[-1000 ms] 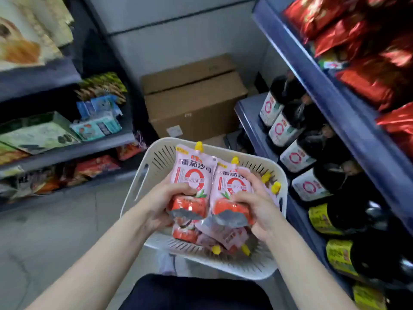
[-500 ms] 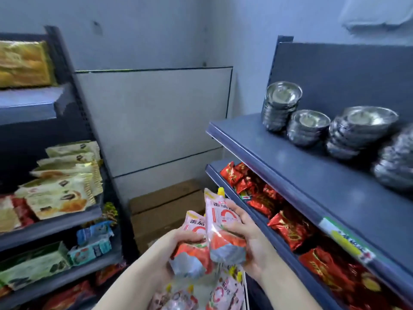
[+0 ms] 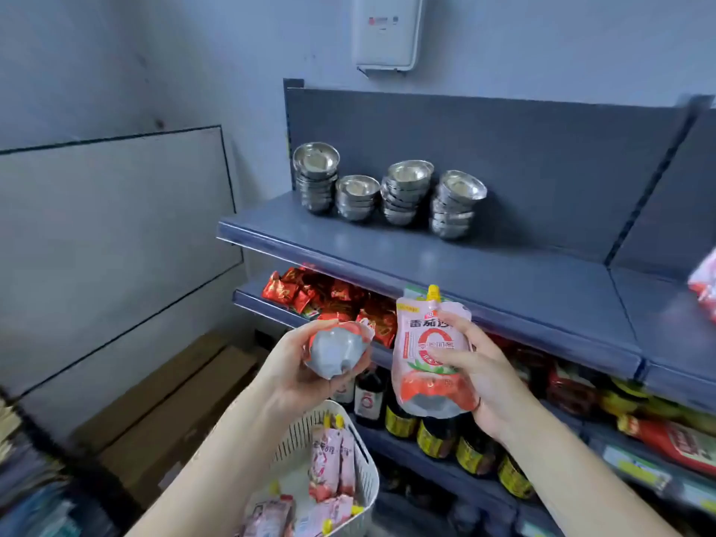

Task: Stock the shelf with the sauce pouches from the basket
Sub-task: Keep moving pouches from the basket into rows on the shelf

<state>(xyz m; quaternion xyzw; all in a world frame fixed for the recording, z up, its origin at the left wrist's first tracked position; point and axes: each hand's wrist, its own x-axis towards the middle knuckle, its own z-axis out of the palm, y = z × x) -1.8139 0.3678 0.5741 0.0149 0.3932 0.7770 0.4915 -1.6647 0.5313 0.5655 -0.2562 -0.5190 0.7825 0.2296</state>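
Note:
My right hand [image 3: 478,368] grips a pink sauce pouch [image 3: 420,356] upright, its yellow cap level with the front edge of the top grey shelf [image 3: 445,269]. In my left hand [image 3: 298,366] a second sauce pouch [image 3: 337,350] is tipped so its grey bottom faces me. Both are held in front of the shelf unit, below the top board. The white basket [image 3: 370,482] sits low between my forearms with several more pink pouches [image 3: 329,470] lying in it.
Stacks of steel bowls [image 3: 387,191] stand at the back left of the top shelf. Red snack packets [image 3: 329,300] fill the shelf below, dark sauce bottles [image 3: 438,436] the one under that. Cardboard boxes [image 3: 170,401] lie on the floor at left. A red-white packet [image 3: 705,288] lies at right.
My view has swung up from the basket to the top shelf. Both hands lifted the two pouches out of the basket, raised them and moved them apart; the left pouch has tipped bottom-forward.

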